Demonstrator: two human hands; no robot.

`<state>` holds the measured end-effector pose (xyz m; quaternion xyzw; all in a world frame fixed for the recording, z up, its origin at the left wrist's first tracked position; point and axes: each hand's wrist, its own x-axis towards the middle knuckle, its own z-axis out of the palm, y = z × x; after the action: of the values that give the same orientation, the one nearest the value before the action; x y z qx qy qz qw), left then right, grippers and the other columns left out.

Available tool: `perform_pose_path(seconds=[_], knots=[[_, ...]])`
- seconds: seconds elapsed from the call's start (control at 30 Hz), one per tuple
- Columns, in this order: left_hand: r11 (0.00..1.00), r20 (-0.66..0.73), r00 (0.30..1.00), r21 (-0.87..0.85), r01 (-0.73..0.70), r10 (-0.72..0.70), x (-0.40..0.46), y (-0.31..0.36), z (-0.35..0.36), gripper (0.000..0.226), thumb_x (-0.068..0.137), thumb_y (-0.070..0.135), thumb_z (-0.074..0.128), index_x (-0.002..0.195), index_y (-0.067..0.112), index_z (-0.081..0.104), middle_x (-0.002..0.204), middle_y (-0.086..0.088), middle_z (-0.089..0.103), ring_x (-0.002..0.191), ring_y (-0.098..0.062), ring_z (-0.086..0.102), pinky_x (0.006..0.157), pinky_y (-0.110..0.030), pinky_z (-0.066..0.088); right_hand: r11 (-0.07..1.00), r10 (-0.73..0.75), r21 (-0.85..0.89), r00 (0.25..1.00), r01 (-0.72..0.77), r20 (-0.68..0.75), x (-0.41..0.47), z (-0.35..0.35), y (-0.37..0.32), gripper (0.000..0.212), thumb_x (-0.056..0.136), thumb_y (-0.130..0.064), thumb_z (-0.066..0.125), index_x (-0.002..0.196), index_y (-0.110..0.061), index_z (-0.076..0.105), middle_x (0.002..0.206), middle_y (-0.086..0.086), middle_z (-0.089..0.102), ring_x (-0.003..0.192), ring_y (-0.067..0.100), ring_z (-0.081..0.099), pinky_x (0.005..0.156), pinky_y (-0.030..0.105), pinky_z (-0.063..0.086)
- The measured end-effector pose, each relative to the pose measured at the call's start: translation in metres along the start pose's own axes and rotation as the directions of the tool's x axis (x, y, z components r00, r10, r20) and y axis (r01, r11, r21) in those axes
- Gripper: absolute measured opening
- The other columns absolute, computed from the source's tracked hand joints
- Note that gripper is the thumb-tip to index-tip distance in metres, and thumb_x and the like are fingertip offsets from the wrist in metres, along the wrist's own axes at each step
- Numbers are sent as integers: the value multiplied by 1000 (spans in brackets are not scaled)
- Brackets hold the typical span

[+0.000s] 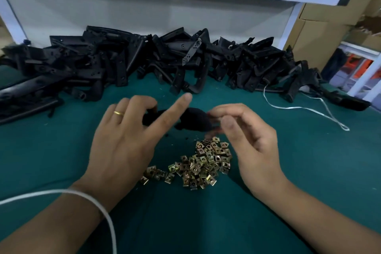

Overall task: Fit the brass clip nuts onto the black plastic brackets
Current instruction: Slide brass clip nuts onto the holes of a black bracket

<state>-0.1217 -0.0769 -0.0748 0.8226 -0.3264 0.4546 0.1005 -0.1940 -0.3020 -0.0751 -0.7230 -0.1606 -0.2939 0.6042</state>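
Green bench mat [288, 171], both hands [123, 140] [253, 142] gripping blurred black bracket [193, 118] above brass nuts [202, 163].

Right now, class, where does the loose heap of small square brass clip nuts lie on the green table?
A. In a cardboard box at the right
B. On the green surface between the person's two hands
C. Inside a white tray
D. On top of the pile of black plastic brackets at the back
B: the heap of small square brass clip nuts lies on the green table, between the left hand and the right hand.
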Motion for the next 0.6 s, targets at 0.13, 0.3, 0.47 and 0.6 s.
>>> perform_pose_path(seconds=[0.13,0.3,0.47,0.6], knots=[[946,71,959,-158,284,-276,-1,-16,1,69,100,6,59,159,32,35,108,-11,48,91,-34,46,62,-44,41,926,-50,-356,977,123,207,19,-21,14,13,105,-7,61,103,-6,74,103,6,67,100,26,65,86,39,53],[868,270,891,-247,431,-365,-4,-38,4,62,106,20,42,163,34,21,103,-8,54,90,-23,36,78,-40,33,838,110,-502,834,215,541,26,-24,21,9,96,-17,77,103,-21,81,101,-6,62,104,18,57,92,30,45],[787,441,759,-165,594,-480,-9,-41,14,69,104,38,50,162,38,12,135,-8,54,106,-35,58,72,-42,43,844,174,-515,829,153,531,25,-26,21,10,94,-25,79,104,-26,80,105,-9,59,110,18,55,97,29,44],[780,465,725,-109,616,-508,-7,-40,13,73,95,39,65,157,33,27,135,-4,56,107,-35,60,75,-44,47,890,193,-452,854,55,484,24,-29,23,10,90,-21,83,96,-26,77,104,-9,63,111,21,59,98,33,46]])
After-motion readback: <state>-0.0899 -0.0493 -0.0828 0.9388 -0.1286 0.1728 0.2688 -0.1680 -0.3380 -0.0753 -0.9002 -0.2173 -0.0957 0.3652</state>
